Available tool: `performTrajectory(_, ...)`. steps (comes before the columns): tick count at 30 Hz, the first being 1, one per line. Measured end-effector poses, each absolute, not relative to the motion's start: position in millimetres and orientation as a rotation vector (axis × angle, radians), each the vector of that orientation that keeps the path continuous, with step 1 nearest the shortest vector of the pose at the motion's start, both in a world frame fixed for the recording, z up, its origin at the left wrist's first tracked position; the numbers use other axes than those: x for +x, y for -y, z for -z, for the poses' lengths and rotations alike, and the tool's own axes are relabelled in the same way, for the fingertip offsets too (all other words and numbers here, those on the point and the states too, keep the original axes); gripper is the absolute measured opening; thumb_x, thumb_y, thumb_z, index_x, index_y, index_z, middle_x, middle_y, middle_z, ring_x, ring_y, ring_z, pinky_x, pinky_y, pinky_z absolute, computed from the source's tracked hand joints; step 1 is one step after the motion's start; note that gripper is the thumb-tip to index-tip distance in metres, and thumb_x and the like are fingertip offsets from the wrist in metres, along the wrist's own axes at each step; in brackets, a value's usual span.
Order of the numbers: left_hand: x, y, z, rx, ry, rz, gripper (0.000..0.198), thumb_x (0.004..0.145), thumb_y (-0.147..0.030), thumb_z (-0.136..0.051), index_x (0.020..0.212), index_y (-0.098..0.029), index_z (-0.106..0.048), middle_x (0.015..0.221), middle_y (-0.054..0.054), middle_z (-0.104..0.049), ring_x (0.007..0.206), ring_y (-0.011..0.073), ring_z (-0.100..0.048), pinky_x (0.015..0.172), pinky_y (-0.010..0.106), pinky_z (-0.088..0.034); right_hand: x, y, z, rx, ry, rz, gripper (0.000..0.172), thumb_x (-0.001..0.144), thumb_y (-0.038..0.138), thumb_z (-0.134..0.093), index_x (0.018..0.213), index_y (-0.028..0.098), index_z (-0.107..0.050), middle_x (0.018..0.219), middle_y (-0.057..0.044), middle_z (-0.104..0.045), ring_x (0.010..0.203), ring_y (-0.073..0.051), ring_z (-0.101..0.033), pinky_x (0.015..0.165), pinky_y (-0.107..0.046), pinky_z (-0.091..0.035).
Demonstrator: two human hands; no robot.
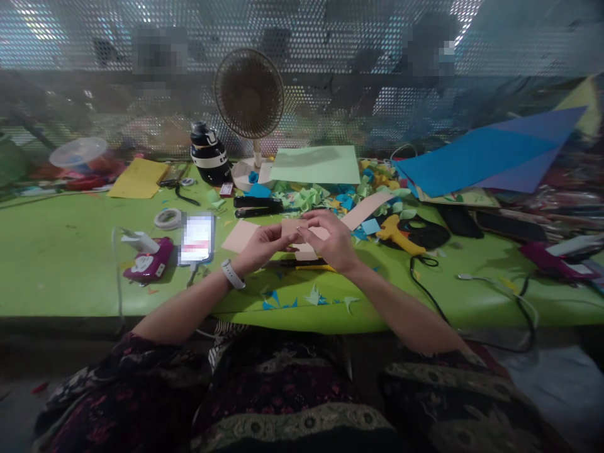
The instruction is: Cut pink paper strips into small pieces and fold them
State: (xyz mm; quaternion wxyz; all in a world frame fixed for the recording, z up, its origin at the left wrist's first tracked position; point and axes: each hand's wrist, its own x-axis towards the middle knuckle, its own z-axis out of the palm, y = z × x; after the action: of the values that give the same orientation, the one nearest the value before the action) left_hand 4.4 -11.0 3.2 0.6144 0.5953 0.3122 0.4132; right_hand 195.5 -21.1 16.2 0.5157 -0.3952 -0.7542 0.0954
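Holding a small paper [292, 230] clamped in left hand [264, 244] and right hand [333, 240], close together above the green bench [70, 251].

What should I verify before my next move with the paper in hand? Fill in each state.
1. Peach paper piece pinched in the fingers of both the left hand and right hand: ok.
2. Loose peach sheet close by the left hand: ok, flat on the green tabletop.
3. Near edge free of scraps: not ok, pointed green scraps and blue scraps lie there.
4. Yellow glue gun clear of the hands: ok, it lies to the right.
5. Glue gun hot: cannot tell.
6. Black stapler clear of the hands: ok, it lies beyond them.
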Motion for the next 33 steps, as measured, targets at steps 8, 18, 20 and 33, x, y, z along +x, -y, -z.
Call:
performTrajectory(8, 4.8, 11.0, -2.5, 1.37, -0.742, -0.955, 0.048, 0.075, -0.049, -0.079, 0.107, -0.014, -0.075, 0.106, 0.011, -0.076, 0.092, 0.0202, -0.071, 0.083, 0.035, -0.06, 195.4, 20.5, -15.8, -0.937, 1.821, -0.23, 0.011, 0.088, 0.029, -0.067, 0.079, 0.023, -0.064, 0.099, -0.007, -0.073, 0.096, -0.023, -0.068, 0.088, -0.041, -0.054)
performTrajectory(18, 4.4, 8.9, 1.3, 1.38, -0.725, -0.955, 0.048, 0.076, -0.05, -0.079, 0.107, -0.014, -0.074, 0.107, 0.011, -0.076, 0.092, 0.0197, -0.071, 0.085, 0.035, -0.059, 195.0, 19.6, -14.2, -0.904, 1.811, -0.226, 0.011, 0.088, 0.028, -0.067, 0.079, 0.022, -0.065, 0.098, -0.007, -0.073, 0.094, -0.022, -0.068, 0.086, -0.04, -0.054)
performTrajectory(20, 4.4, 8.8, 1.6, 1.364, -0.72, -0.96, 0.048, 0.076, -0.049, -0.079, 0.107, -0.014, -0.075, 0.107, 0.011, -0.076, 0.09, 0.019, -0.071, 0.085, 0.035, -0.059, 194.6, 20.7, -15.1, -0.913, 1.808, -0.25, 0.013, 0.088, 0.03, -0.067, 0.078, 0.022, -0.065, 0.098, -0.007, -0.073, 0.095, -0.023, -0.068, 0.088, -0.041, -0.054)
performTrajectory(33, 4.5, 7.9, 4.7, 1.353, -0.706, -0.953, 0.039, 0.078, -0.044, -0.079, 0.101, -0.013, -0.075, 0.099, 0.009, -0.077, 0.087, 0.0164, -0.071, 0.087, 0.033, -0.058, 193.1, 18.8, -19.1, -1.042, 1.579, -0.856, 0.033, 0.08, 0.051, -0.072, 0.087, 0.02, -0.063, 0.091, -0.007, -0.071, 0.081, -0.02, -0.068, 0.077, -0.037, -0.058)
